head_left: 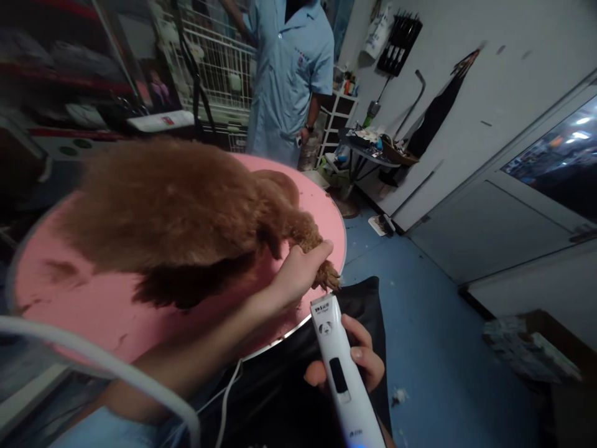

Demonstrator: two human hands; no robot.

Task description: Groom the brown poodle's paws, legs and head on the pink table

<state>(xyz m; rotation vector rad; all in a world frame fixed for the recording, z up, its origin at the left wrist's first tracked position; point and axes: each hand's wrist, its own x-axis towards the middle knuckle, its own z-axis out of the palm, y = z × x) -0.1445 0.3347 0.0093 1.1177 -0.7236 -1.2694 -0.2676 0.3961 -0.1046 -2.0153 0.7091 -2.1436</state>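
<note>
A curly brown dog (172, 205) is on a round pink table (321, 199), one leg stretched toward the table's near right edge. My left hand (301, 270) is closed around that leg just above the paw (328, 275), whose toes and nails show past my thumb. In my right hand (361, 358) is a white pet hair clipper (345, 373) with a dog picture and a black switch. Its blade end points up, close below the paw; whether it touches the fur cannot be made out.
White cords (228, 398) hang by the table's near edge, and a thick white tube (107, 351) crosses the lower left. Behind the table stands a person in a light blue coat (284, 81), near a wire cage (224, 68). Cut fur (60, 270) lies on the tabletop.
</note>
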